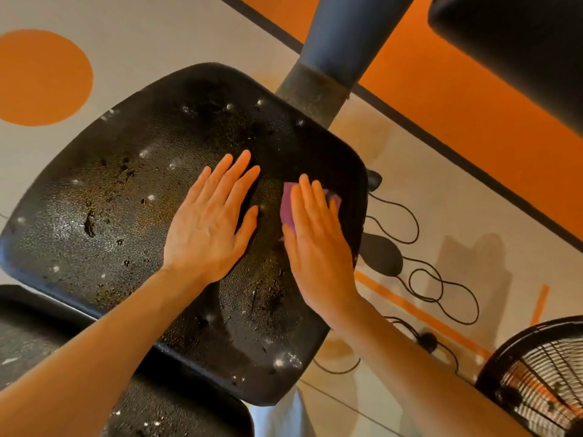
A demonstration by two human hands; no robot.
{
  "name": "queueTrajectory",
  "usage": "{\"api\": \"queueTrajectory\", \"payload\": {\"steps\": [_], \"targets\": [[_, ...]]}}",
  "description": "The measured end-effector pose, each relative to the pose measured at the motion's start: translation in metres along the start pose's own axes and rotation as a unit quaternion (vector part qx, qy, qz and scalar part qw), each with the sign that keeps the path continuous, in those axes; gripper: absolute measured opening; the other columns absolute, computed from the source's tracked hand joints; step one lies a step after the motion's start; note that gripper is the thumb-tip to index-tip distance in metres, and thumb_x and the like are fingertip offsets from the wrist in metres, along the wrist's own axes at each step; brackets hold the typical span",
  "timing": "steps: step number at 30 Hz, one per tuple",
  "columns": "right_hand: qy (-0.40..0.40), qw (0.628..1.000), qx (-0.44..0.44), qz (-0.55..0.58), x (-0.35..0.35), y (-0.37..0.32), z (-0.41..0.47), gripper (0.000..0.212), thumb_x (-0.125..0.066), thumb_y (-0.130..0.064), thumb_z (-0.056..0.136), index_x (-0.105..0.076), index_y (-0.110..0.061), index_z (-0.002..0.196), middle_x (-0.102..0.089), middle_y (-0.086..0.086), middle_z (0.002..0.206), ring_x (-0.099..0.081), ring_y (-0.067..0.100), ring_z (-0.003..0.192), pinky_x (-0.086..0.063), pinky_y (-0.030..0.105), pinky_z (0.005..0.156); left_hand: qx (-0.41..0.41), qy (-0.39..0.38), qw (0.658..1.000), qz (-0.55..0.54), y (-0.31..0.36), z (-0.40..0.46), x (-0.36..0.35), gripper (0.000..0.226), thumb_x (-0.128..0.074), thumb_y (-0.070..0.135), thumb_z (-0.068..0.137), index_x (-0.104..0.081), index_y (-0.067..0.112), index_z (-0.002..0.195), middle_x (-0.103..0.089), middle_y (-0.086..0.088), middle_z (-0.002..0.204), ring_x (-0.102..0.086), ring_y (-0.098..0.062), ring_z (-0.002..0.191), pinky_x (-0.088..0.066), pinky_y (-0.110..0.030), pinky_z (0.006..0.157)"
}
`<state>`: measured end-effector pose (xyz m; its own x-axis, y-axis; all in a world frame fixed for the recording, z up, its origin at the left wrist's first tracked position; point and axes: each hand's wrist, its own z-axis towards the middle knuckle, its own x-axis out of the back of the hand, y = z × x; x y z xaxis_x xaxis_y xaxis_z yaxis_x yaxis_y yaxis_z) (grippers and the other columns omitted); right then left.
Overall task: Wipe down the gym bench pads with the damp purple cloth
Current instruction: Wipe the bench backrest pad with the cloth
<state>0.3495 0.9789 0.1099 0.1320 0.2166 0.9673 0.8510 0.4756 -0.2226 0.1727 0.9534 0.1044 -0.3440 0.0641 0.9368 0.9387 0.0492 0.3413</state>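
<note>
Bench pad [132, 197], worn black; flat hands [205, 222] [315, 244] apart, right presses purple cloth [288, 203]; orange-grey floor [157, 33].

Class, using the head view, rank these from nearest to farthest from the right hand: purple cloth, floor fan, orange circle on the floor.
1. purple cloth, under the right hand.
2. floor fan, lower right corner.
3. orange circle, far upper left, beyond the pad.

We've only got one view here, the head cam, looking steeply down and close over the black seat pad [132, 197]. Frame support post [334, 58] runs off toward 1 o'clock, and a fan grille [536, 380] clips in near 4 o'clock.
</note>
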Motion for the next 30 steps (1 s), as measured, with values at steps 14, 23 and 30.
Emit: {"api": "queueTrajectory", "payload": {"steps": [14,23,30], "targets": [[0.019,1.000,0.022,0.002,0.000,0.005,0.056,0.056,-0.021,-0.031,0.099,-0.021,-0.007,0.149,-0.020,0.013,0.157,-0.015,0.028,0.147,-0.018,0.049,0.119,0.074,0.052,0.996,-0.013,-0.044,-0.016,0.023,0.057,-0.030,0.038,0.103,-0.023,0.018,0.156,-0.011,0.001,0.166,-0.002,-0.019,0.154,0.006,-0.035,0.124],[-0.021,0.997,0.076,0.014,-0.003,-0.030,0.042,0.057,-0.026,-0.030,0.099,-0.018,-0.007,0.150,-0.016,0.011,0.158,-0.011,0.026,0.147,-0.014,0.048,0.120,0.088,0.043,0.995,0.029,-0.057,-0.020,0.023,0.059,-0.024,0.040,0.103,-0.022,0.016,0.156,-0.016,-0.001,0.165,-0.010,-0.019,0.153,-0.004,-0.037,0.126],[0.052,0.981,-0.185,0.022,0.003,-0.010,0.138,0.053,-0.024,-0.030,0.102,-0.016,-0.008,0.150,-0.015,0.013,0.158,-0.011,0.028,0.147,-0.016,0.050,0.119,0.091,0.037,0.995,0.030,-0.056,-0.019,0.023,0.059,-0.025,0.040,0.102,-0.022,0.017,0.156,-0.016,0.000,0.165,-0.010,-0.018,0.153,-0.005,-0.038,0.126]]}}
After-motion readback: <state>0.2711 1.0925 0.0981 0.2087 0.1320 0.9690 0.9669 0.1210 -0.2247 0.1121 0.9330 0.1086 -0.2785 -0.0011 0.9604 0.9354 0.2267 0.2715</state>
